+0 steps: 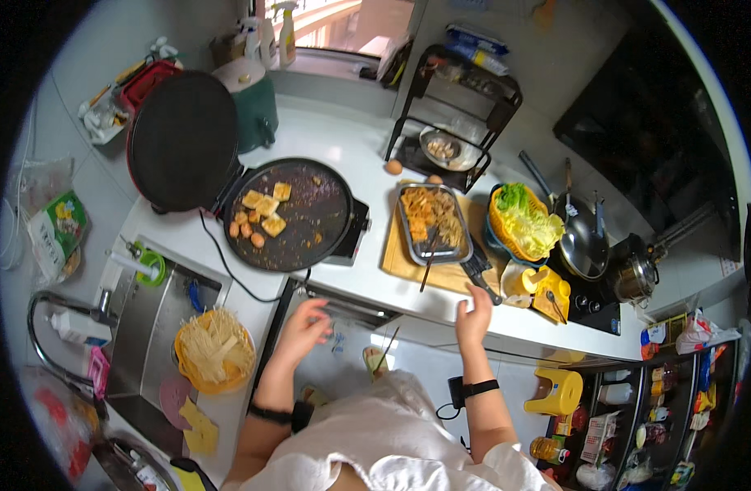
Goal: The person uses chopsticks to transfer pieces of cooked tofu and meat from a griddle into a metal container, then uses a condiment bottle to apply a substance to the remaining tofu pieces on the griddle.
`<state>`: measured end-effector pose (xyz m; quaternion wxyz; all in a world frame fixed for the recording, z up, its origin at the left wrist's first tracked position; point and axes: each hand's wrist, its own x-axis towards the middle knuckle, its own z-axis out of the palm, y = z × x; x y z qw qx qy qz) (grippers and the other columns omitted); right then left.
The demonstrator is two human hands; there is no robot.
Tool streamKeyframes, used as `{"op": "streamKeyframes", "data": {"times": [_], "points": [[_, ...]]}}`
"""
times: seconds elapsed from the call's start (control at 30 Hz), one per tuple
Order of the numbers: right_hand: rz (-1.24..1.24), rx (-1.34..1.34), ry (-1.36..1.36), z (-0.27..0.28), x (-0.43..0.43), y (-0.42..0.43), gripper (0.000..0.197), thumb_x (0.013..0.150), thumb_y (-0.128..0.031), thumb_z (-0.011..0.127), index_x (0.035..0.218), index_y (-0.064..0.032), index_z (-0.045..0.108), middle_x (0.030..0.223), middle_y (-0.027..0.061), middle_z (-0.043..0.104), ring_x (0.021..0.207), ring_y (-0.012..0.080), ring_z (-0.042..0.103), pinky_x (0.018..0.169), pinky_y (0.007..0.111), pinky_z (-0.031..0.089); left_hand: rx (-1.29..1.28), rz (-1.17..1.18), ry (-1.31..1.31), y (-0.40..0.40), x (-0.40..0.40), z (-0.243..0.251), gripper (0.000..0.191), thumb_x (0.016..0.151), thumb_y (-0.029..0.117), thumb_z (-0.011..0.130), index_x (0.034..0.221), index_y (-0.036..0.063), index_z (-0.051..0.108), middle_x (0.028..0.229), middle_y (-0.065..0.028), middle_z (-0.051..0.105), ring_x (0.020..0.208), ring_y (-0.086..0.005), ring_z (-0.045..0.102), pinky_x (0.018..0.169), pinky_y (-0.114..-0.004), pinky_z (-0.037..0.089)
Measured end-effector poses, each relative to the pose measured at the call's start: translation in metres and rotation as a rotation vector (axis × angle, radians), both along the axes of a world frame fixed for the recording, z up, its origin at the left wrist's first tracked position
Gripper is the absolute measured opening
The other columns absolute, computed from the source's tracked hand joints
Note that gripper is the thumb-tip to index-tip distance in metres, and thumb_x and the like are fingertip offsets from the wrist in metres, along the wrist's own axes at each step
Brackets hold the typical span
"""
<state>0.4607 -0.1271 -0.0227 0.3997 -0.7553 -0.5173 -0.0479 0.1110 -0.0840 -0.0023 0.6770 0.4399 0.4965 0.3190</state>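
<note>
My left hand [305, 328] hovers in front of the counter edge, fingers loosely apart and holding nothing. My right hand [473, 316] is also bare, its fingertips near the black handle of a kitchen knife [481, 273]. The knife lies at the edge of a wooden cutting board [395, 258]. On that board stands a metal tray [406, 236] of cooked food, with a chopstick [426, 273] leaning over its rim. A second thin stick, apparently a chopstick [388, 347], shows low by my foot; its height cannot be told. Tofu slices [266, 205] and small sausages [245, 229] sit in an open electric griddle [308, 239].
At left, a yellow basket of enoki mushrooms [219, 350] stands by the sink [139, 337]. Lettuce [529, 227] fills another basket at right, near a wok [581, 239]. Behind the tray are a black rack [406, 123] and an egg [393, 167]. A yellow stool [556, 390] is on the floor.
</note>
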Motion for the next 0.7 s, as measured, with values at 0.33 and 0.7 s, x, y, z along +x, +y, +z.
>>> {"op": "streamKeyframes", "data": {"times": [0.33,0.7], "points": [[0.189,0.041,0.109,-0.039,0.008,-0.042,0.023,0.069,0.007,0.054,0.084,-0.0059,0.066,0.087,0.0111,0.064,0.083,0.0281,0.059,0.075,0.035,0.047,-0.203,-0.023,0.146,0.017,0.023,-0.045,0.033,0.087,0.007,0.052,0.12,0.0001,0.047,0.1,-0.012,0.055,0.079,-0.0184,0.061,0.066,-0.03,0.053],[1.184,-0.571,0.312,-0.109,-0.077,-0.039,0.017,0.072,0.004,0.057,0.078,-0.0075,0.068,0.078,0.0079,0.066,0.072,0.025,0.063,0.066,0.033,0.051,-0.304,0.686,0.079,-0.151,-0.037,-0.07,0.037,0.088,0.013,0.056,0.123,0.0051,0.048,0.097,-0.0085,0.055,0.081,-0.0171,0.061,0.07,-0.029,0.052]]}}
